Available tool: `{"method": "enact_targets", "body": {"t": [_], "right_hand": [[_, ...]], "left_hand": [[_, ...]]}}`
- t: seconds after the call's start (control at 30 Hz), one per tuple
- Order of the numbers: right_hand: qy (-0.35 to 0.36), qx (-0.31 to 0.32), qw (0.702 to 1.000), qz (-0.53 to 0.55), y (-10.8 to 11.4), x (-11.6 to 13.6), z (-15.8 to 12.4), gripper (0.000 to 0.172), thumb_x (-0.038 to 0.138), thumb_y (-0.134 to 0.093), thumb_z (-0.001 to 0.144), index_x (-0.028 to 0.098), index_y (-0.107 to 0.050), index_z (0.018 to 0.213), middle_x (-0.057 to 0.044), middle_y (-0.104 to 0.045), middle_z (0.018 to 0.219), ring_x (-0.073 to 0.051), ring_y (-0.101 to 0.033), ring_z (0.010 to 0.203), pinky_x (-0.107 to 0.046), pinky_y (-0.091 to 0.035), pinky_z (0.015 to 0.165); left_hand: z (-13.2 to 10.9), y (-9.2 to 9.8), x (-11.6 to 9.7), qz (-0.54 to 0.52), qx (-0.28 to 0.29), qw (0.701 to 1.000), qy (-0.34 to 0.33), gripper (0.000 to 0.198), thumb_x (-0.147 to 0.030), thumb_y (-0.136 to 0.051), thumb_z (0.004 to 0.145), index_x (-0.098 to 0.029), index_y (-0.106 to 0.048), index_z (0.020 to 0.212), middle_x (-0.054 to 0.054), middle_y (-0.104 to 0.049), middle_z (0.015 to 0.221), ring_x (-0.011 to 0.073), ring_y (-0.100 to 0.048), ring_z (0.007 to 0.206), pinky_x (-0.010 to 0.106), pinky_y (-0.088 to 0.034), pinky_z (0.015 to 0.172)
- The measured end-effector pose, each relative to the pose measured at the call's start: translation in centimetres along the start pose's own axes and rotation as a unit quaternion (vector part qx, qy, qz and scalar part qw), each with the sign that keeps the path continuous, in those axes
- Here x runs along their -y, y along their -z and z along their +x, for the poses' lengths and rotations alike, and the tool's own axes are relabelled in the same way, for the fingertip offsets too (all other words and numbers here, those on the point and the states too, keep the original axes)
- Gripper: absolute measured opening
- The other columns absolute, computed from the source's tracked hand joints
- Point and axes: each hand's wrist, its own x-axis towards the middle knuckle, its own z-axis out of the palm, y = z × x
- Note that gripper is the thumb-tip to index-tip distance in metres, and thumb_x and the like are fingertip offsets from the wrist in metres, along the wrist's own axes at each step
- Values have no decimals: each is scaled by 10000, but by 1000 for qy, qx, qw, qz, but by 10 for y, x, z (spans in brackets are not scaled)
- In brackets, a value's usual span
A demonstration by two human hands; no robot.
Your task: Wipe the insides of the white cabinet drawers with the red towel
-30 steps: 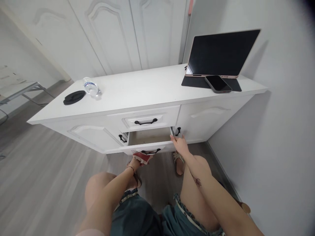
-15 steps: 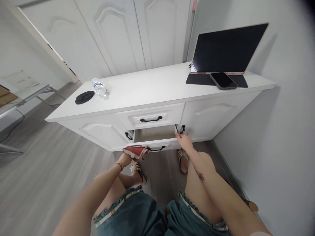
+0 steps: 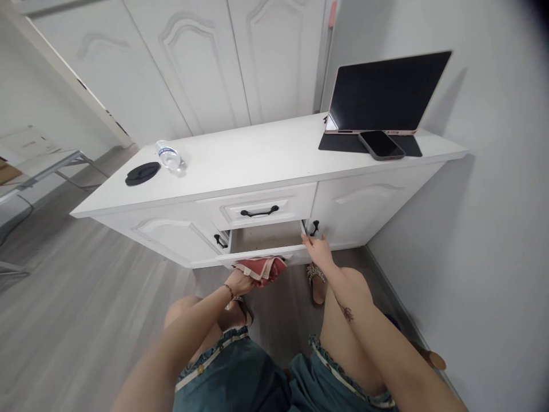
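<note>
A red cloth with pale edging (image 3: 262, 269) is bunched in my left hand (image 3: 241, 282), held against the front of the pulled-out lower drawer (image 3: 227, 259). The cloth covers most of that drawer's black handle, and my left fingers are partly hidden behind it. My right hand (image 3: 318, 249) is closed on the drawer's right front corner, its fingertips over the rim. Inside the drawer the beige bottom (image 3: 266, 236) shows. Just above, the upper drawer (image 3: 259, 209) is closed, with its black handle (image 3: 259, 212) facing me.
On the white cabinet top (image 3: 240, 163) stand a tablet (image 3: 386, 94) with a phone (image 3: 381, 145) before it, a clear plastic bottle (image 3: 168, 156) lying down, and a flat black object (image 3: 143, 173). A wall (image 3: 484, 257) bounds the right side. My sandalled feet are below the drawer.
My left hand has moved right with the red cloth along the lower drawer's front, from the left of its handle to over it. My right hand stays on the drawer's corner.
</note>
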Motion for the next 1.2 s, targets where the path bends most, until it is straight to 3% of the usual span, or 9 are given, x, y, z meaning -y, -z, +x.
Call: {"method": "enact_targets", "body": {"t": [0.17, 0.4, 0.57, 0.73, 0.93, 1.2], "right_hand": [[-5, 4, 1000, 3, 0, -1, 1, 638, 535, -207, 963, 202, -727, 799, -95, -734, 794, -248, -680, 861, -423, -204, 1119], [-8, 33, 999, 8, 5, 2, 2, 674, 546, -161, 961, 206, -728, 831, -104, -733, 832, -251, -671, 913, -405, -155, 1129], [0, 34, 999, 5, 12, 6, 0, 753, 567, -102, 953, 182, -736, 821, -112, -732, 801, -249, -672, 895, -399, -168, 1121], [4, 27, 1000, -5, 14, 7, 0, 782, 553, -77, 955, 173, -734, 764, -120, -719, 731, -249, -679, 831, -400, -224, 1099], [-6, 9, 1000, 22, 13, 6, 2, 622, 464, -130, 988, 170, -677, 1037, -103, -734, 924, -241, -673, 915, -417, -205, 1098], [-27, 17, 999, 39, 9, 6, 3, 567, 447, -170, 990, 157, -652, 1056, -105, -736, 866, -242, -670, 944, -425, -213, 1096]], "left_hand": [[24, -25, -5, 112, -12, 993, -27, 544, -256, -457, 882, -190, -393, 1418, 132, -449, 1426, 300, -356, 1339, 479, -227, 1110], [57, -40, -24, 208, -29, 973, -94, 568, -171, -435, 878, -182, -350, 1440, 128, -437, 1436, 284, -374, 1333, 450, -276, 1101], [91, -24, -59, 191, -47, 970, -140, 540, -168, -406, 893, -153, -359, 1431, 124, -427, 1445, 273, -362, 1339, 439, -286, 1092], [112, 7, -85, 149, -1, 980, -133, 409, -240, -493, 871, -150, -558, 1264, 135, -573, 1306, 281, -437, 1271, 463, -262, 1078], [91, 21, -73, 150, 12, 981, -120, 421, -273, -491, 888, -179, -528, 1296, 106, -591, 1283, 265, -445, 1238, 446, -267, 1055], [31, 35, -37, 149, -2, 988, -46, 489, -249, -515, 855, -214, -491, 1342, 110, -611, 1232, 311, -470, 1170, 505, -234, 1039]]}}
